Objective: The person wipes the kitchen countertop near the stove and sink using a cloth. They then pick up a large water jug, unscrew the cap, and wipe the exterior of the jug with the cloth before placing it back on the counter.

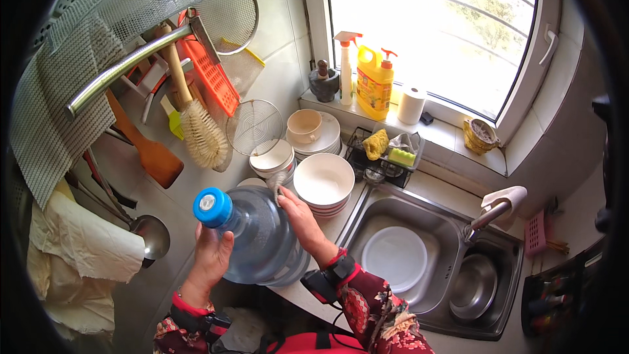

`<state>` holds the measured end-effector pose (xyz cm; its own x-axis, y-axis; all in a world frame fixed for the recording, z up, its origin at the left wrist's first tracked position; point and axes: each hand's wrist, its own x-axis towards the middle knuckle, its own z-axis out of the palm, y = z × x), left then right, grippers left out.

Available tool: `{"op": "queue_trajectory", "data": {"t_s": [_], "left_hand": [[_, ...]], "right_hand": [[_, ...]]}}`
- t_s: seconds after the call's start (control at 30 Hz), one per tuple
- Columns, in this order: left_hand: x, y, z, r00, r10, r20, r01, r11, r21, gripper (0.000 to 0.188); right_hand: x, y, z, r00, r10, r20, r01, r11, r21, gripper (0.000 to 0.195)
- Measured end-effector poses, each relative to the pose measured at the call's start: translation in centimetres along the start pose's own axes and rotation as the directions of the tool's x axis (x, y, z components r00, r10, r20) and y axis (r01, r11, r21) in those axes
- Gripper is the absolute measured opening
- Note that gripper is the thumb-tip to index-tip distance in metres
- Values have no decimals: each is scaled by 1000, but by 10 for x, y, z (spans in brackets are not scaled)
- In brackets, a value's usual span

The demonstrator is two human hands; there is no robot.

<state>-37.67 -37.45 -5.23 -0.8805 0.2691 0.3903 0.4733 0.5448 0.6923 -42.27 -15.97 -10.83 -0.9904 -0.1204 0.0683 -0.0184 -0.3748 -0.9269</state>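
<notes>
A large clear-blue plastic water jug [260, 236] with a blue cap [213, 207] lies tilted before me at the counter's edge, its neck towards the left. My left hand [209, 258] grips it under the neck, just below the cap. My right hand [302, 219] is at the jug's upper right side, with a grey cloth [277, 184] pinched between its fingers; whether the palm touches the jug cannot be told. Stacked white bowls [324, 179] stand just beyond the right hand.
A double steel sink [442, 206] on the right holds a white basin [394, 259] and a metal bowl [473, 286]. Utensils, a brush [204, 132] and a ladle [151, 236] hang at left. A wire rack [354, 152] with sponges stands below the windowsill, which holds bottles [375, 83].
</notes>
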Motion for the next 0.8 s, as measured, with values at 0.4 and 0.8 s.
{"op": "queue_trajectory", "data": {"t_s": [0.4,0.8], "left_hand": [[0,-26,-15,980,78,182,-77,997,-15,67],[0,-10,9,950,227,-216,-200,970,138,85]], "right_hand": [[-68,21,23,956,-117,-269,113,993,-33,51],[-2,-23,0,983,-132,131,179,858,-482,42]]}}
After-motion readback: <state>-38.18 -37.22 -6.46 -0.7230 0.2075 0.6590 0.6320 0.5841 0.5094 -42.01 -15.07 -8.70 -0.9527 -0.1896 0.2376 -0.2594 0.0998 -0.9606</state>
